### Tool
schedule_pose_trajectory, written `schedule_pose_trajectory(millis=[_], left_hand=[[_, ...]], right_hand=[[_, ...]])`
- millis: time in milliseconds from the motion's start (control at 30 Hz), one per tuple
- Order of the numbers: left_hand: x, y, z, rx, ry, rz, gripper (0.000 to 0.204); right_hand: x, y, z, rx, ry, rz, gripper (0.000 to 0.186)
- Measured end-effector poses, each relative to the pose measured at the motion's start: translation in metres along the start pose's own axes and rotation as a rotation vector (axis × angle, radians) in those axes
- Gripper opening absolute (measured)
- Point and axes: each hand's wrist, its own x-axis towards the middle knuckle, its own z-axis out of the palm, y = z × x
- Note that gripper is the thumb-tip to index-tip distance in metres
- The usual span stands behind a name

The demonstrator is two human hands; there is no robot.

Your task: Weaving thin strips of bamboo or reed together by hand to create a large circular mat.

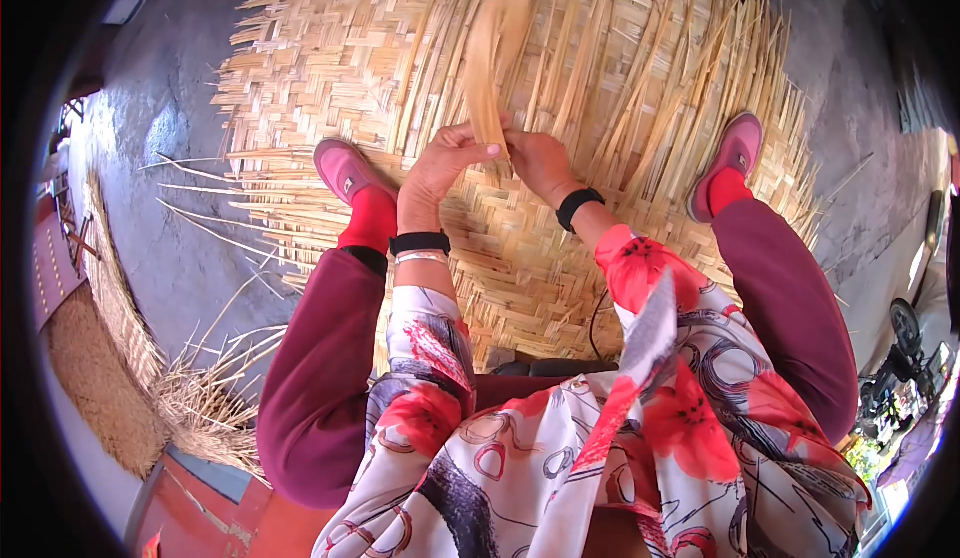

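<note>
A large woven bamboo mat (320, 78) with loose strip ends around its edges lies on the floor in front of me, between and beneath my feet. Near its middle my left hand (440, 168) is closed, thumb and fingers pinching the lower end of a pale, flat bamboo strip (484, 63). Close against it, my right hand (540, 163) also has its fingers closed at the same end of the strip. From both hands the strip runs away from me, curving past the top of the view. Dark bands circle both wrists.
My pink shoes (348, 170) rest on the mat's left and right sides. Loose strips (215, 403) are heaped at the lower left beside a brown woven mat (100, 378). Grey floor (175, 258) surrounds the work. A motorbike (905, 368) stands at the far right.
</note>
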Motion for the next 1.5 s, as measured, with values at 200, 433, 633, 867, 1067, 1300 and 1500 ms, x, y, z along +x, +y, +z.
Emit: schedule_pose_trajectory(millis=[200,433,633,867,1067,1300,1500], left_hand=[[0.012,0.012,0.009,0.216,0.008,-0.008,0.034],[0.013,0.018,0.009,0.238,0.006,-0.026,0.024],[0.008,0.018,0.020,0.249,0.053,-0.003,0.027],[0.014,0.005,0.008,0.184,0.007,0.042,0.037],[0.016,-0.015,-0.012,-0.364,0.642,0.318,0.039],[-0.021,-0.028,-0.077,0.918,1.253,0.306,0.056],[0.004,-0.025,-0.054,0.907,1.480,0.152,0.059]], right_hand=[[0.010,0.020,0.002,0.188,0.294,0.247,0.018],[0.000,0.016,0.001,0.309,0.350,0.310,0.023],[0.001,0.006,0.011,0.285,0.353,0.324,0.014],[0.023,0.015,-0.004,-0.023,-0.167,0.015,0.011],[0.025,0.024,0.002,0.095,-0.182,0.110,0.017],[0.005,0.006,0.011,0.277,0.140,0.135,0.008],[-0.048,-0.003,0.012,-0.311,0.232,-0.098,0.018]])
